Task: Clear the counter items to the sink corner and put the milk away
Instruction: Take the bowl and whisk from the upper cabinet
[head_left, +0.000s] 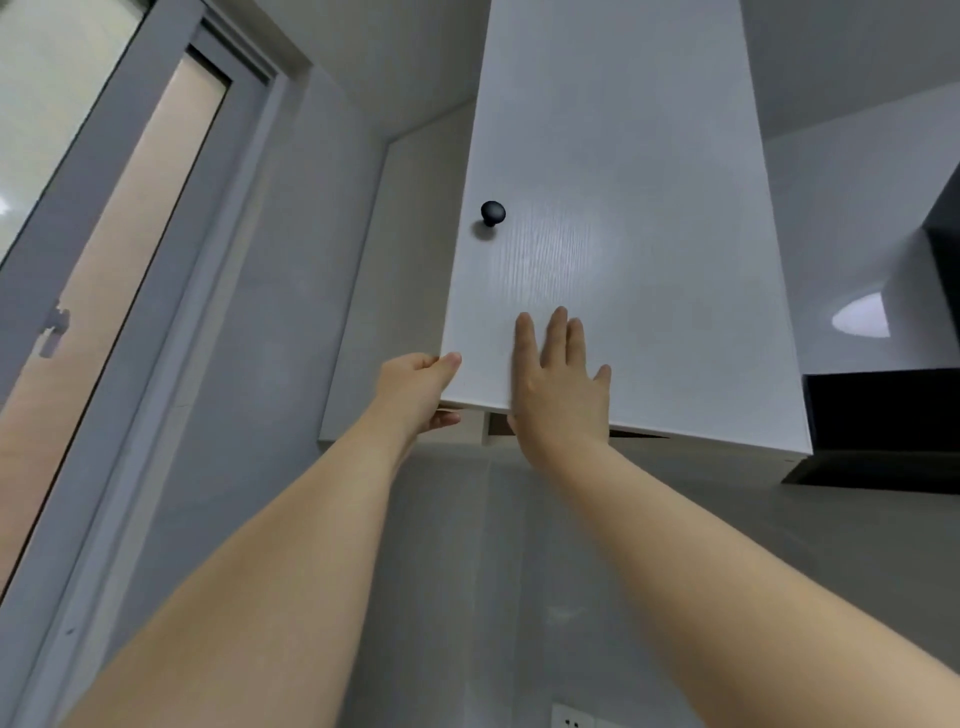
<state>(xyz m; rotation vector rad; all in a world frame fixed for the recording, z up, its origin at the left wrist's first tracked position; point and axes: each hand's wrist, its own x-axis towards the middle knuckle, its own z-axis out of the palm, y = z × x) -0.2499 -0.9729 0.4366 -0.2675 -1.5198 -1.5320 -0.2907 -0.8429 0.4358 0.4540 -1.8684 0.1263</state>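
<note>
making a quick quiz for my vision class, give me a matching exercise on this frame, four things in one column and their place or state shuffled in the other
Column A
1. left hand
2. right hand
3. knob
4. range hood

Column B
a. flat on the door front, fingers straight
b. dark, off to the right of the door
c. grips the door's lower left corner
d. round and black, on the door above both hands

Pairs: 1-c, 2-a, 3-d, 4-b

— Where's the cabinet door (623, 234)?
— Centre of the frame, knob (492, 212) on its left part, window (104, 208) at far left.
— And right of it?
— The hood (883, 415); a socket (571, 720) at the bottom edge.
</note>
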